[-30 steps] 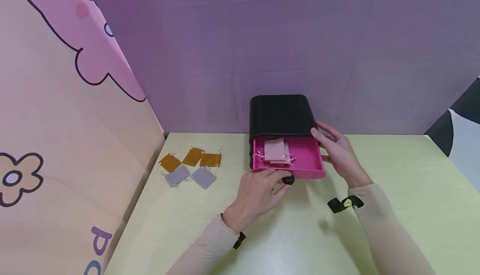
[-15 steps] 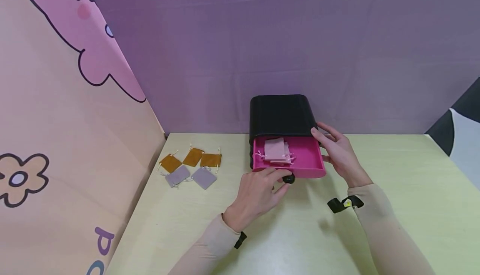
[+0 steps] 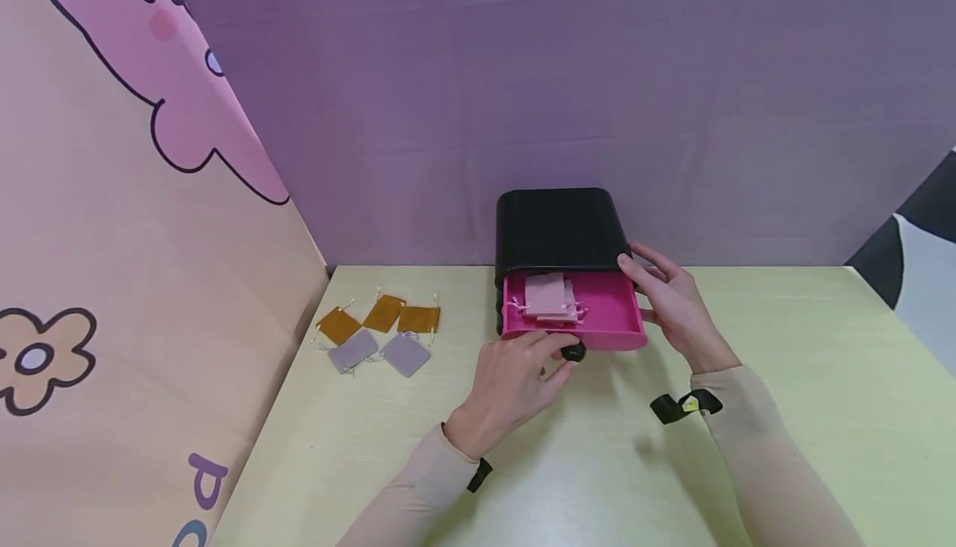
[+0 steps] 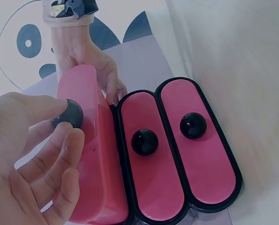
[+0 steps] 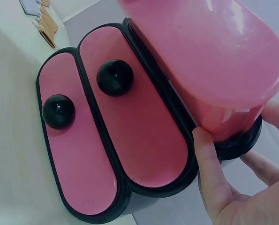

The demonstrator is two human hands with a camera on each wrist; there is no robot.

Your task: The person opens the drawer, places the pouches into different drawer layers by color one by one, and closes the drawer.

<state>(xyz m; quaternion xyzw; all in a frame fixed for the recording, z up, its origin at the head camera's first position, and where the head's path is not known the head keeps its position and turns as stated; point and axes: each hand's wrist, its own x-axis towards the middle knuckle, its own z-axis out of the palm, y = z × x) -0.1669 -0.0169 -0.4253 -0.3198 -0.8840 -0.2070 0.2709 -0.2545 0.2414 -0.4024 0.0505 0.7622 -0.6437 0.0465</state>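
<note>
A black mini drawer cabinet (image 3: 560, 227) with pink drawers stands against the purple backdrop. Its top drawer (image 3: 612, 341) is pulled partway out and holds several pale pink drawstring pouches (image 3: 546, 295). With thumb and fingertips, my left hand (image 3: 511, 389) pinches the black round knob (image 4: 72, 114) of that drawer. My right hand (image 3: 683, 315) grips the cabinet's right side, thumb near the front edge and fingers along the side. Two lower drawers, the middle drawer (image 5: 139, 126) and the bottom drawer (image 5: 80, 159), sit closed in the right wrist view.
Several brown drawstring pouches (image 3: 384, 313) and two grey pouches (image 3: 406, 354) lie on the pale table (image 3: 358, 447), left of the cabinet. A printed panel (image 3: 149, 281) borders the table's left side. The purple backdrop (image 3: 560, 74) rises behind.
The top drawer has slid slightly inward, with my left hand still on its knob. My right hand keeps its place on the cabinet, and the pouches lie as before.
</note>
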